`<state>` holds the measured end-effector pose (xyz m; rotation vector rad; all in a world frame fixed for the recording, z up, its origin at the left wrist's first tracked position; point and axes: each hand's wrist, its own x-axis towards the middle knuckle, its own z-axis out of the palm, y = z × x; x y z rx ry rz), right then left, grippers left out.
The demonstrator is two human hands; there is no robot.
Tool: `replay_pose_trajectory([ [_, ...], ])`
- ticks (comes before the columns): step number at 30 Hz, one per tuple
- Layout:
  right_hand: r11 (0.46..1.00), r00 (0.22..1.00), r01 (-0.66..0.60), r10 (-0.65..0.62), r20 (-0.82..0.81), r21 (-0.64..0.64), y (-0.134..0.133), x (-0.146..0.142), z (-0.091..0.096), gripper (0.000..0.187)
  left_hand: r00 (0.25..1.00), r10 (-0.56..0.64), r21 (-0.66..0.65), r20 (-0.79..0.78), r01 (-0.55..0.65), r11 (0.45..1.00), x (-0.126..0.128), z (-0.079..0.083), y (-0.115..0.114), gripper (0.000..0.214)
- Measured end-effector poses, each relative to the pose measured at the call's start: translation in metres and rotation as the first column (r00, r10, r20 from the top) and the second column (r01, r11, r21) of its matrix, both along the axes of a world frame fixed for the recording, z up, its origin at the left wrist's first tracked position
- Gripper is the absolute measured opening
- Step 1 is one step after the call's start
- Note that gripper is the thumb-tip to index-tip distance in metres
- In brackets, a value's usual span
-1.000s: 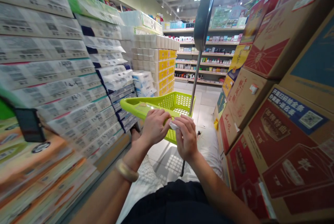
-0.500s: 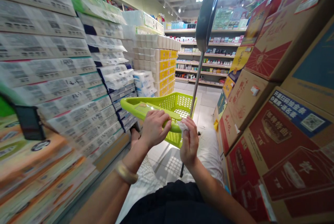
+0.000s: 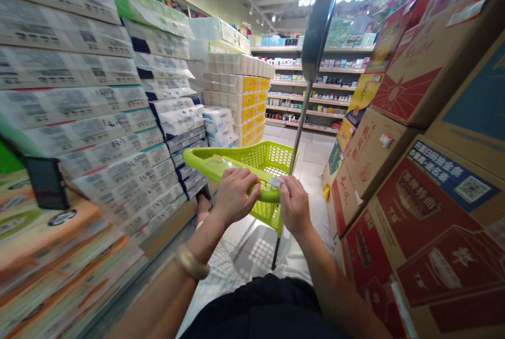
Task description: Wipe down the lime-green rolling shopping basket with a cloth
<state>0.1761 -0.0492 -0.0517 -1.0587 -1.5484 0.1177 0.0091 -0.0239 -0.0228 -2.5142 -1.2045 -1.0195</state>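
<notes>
Left hand (image 3: 235, 194) clasps the near rim of the green basket (image 3: 256, 157). Right hand (image 3: 294, 203) pinches a white wipe (image 3: 277, 181), apparently a tissue, against that rim's right end. Wiping seems under way, but how much is done cannot be told.
</notes>
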Motion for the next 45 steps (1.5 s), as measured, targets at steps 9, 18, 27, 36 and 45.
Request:
replay_pose_trajectory([
  [9,0.955,0.985,-0.12,0.081,0.149,0.271,-0.01,-0.009,-0.012,0.024,1.0,-0.015,0.011,0.011,0.015,1.0,-0.006,-0.001,-0.003,0.025],
  [18,0.993,0.789,0.099,-0.042,-0.613,0.059,0.012,-0.006,-0.057,0.029,0.999,-0.028,-0.01,0.038,0.029,1.0,-0.01,0.001,-0.008,0.022],
  [27,0.939,0.68,-0.345,0.263,-0.684,0.018,0.043,0.012,0.018,0.036,0.999,-0.039,-0.008,0.032,0.04,0.999,-0.014,0.002,-0.009,0.022],
  [36,0.977,0.815,-0.213,0.182,-0.551,0.008,0.029,0.001,-0.012,0.051,0.998,-0.041,-0.01,0.038,0.041,0.999,-0.016,0.002,-0.012,0.02],
  [45,0.947,0.776,-0.302,0.308,-0.55,0.105,0.029,0.004,0.027,0.038,0.997,-0.061,-0.015,0.048,0.061,0.998,-0.02,0.003,-0.012,0.021],
])
